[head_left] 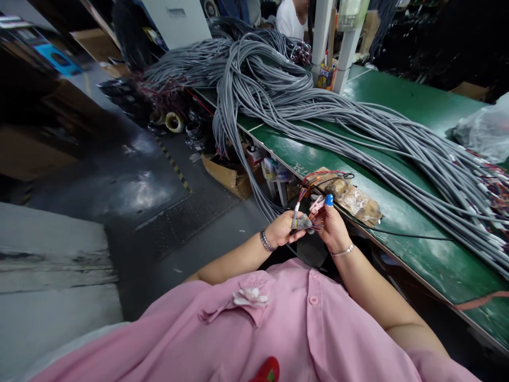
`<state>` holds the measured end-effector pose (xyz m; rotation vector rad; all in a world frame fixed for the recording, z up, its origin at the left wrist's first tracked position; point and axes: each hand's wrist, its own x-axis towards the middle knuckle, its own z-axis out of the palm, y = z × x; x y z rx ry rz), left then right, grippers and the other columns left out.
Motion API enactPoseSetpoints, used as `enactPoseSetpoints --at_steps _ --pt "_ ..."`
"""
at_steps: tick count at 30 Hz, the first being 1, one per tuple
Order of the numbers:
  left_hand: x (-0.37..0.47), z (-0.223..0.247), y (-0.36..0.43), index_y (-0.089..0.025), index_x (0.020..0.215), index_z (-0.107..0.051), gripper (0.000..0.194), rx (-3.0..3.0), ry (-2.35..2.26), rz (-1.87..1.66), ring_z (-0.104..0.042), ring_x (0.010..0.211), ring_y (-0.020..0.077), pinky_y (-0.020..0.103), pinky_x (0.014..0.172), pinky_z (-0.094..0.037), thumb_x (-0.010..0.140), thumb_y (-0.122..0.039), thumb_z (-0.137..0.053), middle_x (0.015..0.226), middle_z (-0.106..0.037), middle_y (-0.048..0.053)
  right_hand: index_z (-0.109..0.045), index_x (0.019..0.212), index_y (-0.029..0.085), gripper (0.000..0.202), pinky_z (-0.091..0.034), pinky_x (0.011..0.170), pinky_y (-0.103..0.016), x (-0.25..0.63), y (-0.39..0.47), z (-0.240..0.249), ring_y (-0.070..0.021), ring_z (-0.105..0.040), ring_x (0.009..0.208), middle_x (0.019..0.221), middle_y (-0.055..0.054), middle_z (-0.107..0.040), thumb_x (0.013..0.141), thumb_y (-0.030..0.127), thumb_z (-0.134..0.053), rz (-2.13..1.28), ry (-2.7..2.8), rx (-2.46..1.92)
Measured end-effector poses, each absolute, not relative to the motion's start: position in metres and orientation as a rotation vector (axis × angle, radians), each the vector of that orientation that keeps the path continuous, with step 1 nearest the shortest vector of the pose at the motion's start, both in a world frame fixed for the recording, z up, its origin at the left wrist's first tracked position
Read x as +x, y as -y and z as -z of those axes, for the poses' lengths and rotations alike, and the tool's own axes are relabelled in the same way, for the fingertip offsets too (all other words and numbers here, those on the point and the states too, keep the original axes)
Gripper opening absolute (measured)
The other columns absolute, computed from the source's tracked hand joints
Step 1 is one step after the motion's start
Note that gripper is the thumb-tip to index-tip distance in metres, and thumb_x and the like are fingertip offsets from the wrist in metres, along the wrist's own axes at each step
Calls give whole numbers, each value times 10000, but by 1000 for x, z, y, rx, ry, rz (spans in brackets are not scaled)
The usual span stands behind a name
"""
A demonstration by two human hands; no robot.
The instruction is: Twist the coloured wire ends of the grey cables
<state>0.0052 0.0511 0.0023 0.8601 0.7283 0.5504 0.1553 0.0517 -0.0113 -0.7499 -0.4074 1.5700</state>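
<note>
Left hand (pixel 283 229): sat at the centre of the frame, its fingers curled closed around a grey cable (pixel 295 214) near the end; grey covers wrapped some fingertips.
Right hand (pixel 333 229): stood just right of it, half open, a glossy blue cover (pixel 328 200) on the raised thumb; whether its fingers pinched anything could not be told.
Cable end: lay at the left hand, round and smooth, with a white band from which thin coloured wires (pixel 304 190) fanned upward, orange, red and dark.
Brown slab (pixel 363 206): rested right of centre at the counter's edge, partly under crinkled clear film.
Counter (pixel 397 98): was glossy green, with pale scuffs.
Cardboard box (pixel 219 173): stood open left of centre, below the counter; its contents were too dark to tell.
Cable pile (pixel 274 101): looped thickly from upper centre to the right edge.
Plastic bag (pixel 485 130): slumped at the right edge, clear and crumpled, contents unclear.
Co-worker (pixel 287 21): showed at top centre, in white.
</note>
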Motion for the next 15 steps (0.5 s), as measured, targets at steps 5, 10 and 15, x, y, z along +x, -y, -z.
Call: enactPoseSetpoints --at_steps 5,10,15 --pt "3 -6 -48 -105 683 -607 384 870 -754 -560 -344 257 44 172 271 -185 630 -454 -757 397 -521 -17 -616 779 193 478 -474 527 -257 162 -47 11 -130 -573 571 706 -16 -653 737 669 -604 -1720 383 -761" --pt "0 -12 -34 -122 684 -575 358 893 -785 -637 -358 260 45 177 275 -192 667 -442 -736 429 -539 -23 -635 828 193 512 -509 555 -266 166 -40 3 -143 -606 640 841 -53 -694 763 693 -547 -1802 402 -724" --pt "6 -18 -21 -133 666 -558 347 885 -833 -736 -378 273 49 183 282 -202 710 -446 -703 449 -545 -22 -661 870 197 299 -495 556 -222 163 -37 -5 -110 -585 642 847 -25 -685 803 488 -642 -1664 423 -786"
